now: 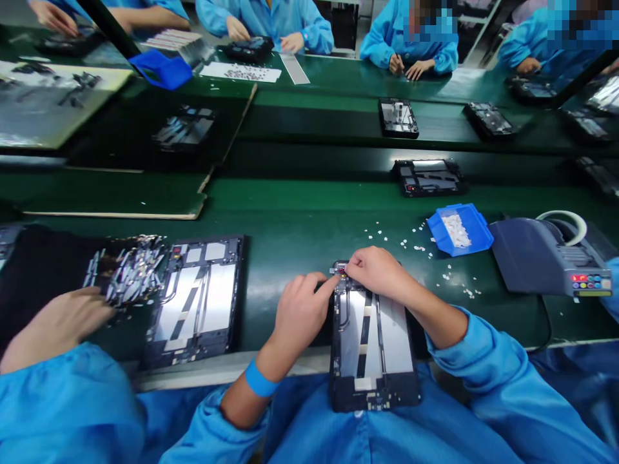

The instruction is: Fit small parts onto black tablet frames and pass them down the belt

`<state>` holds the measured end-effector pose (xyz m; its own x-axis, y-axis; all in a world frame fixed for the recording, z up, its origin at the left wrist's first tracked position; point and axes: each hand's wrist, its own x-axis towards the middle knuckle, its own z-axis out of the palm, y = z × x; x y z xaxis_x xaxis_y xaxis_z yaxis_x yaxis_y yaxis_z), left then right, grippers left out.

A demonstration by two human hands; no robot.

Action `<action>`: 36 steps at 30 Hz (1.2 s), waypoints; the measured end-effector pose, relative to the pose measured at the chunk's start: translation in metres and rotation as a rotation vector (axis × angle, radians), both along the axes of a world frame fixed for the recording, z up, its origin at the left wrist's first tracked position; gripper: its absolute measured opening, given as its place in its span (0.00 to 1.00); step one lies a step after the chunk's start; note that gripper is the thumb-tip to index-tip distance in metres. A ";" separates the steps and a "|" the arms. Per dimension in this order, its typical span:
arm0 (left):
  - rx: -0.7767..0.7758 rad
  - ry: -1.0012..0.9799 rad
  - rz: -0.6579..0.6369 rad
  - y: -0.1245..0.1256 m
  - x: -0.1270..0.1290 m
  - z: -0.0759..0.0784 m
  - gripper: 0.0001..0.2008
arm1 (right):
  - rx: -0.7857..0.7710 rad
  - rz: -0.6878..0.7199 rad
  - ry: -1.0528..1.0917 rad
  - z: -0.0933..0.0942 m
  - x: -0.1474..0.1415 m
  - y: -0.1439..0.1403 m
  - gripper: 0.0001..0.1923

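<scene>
At the near edge of the green conveyor belt (300, 219) we are looking down on an opened tablet frame (371, 345), which is lying lengthwise toward us with its lower end hanging over the belt's edge above our blue smock. Both of our hands are meeting at the frame's far left corner. Our left hand (300, 314) is coming in just left of the frame, loosely curled, its forefinger stretching out to the corner and touching it; we are seeing nothing held in it. Our right hand (380, 272) is resting across the frame's top edge with the fingers drawn together in a pinch at that same corner; whether anything small is sitting between the fingertips we cannot tell.

Right of the frame and farther out, a small blue tray (459, 229) of pale bits is sitting on the belt, with loose white pieces (425, 248) scattered between it and the frame. Beyond the tray, farther right again, a grey tape dispenser (546, 254) is standing. Left of the frame, well apart, a second tablet frame (198, 299) is lying in front of a co-worker, whose hand (58, 325) is resting beside a heap of metal strips (128, 267)
</scene>
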<state>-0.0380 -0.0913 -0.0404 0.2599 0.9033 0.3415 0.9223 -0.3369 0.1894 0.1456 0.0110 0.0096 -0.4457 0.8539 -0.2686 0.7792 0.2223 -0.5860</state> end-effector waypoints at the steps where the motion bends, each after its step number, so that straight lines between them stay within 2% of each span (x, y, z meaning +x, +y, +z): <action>1: 0.010 0.001 -0.004 0.000 0.000 0.000 0.18 | 0.009 -0.002 -0.001 0.000 0.000 0.000 0.11; 7: 0.027 -0.029 -0.022 0.000 0.001 -0.001 0.17 | -0.010 -0.007 -0.005 -0.001 0.000 0.000 0.12; 13: 0.029 -0.056 -0.021 0.001 0.000 -0.002 0.16 | 0.093 0.033 -0.101 -0.005 -0.001 -0.002 0.13; 20: -0.002 -0.026 -0.013 0.001 0.001 -0.001 0.17 | 0.081 0.082 -0.192 -0.002 -0.003 0.001 0.14; 29: -0.006 -0.046 0.032 0.007 0.002 0.003 0.15 | 0.071 0.115 -0.206 -0.001 -0.004 0.006 0.14; 36: -0.018 0.039 -0.010 0.010 0.003 0.005 0.18 | 0.093 0.090 -0.256 -0.002 -0.007 0.003 0.14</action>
<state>-0.0353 -0.0810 -0.0351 0.2823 0.9064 0.3141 0.9256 -0.3434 0.1592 0.1389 0.0143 0.0071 -0.4488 0.8402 -0.3043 0.8737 0.3412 -0.3467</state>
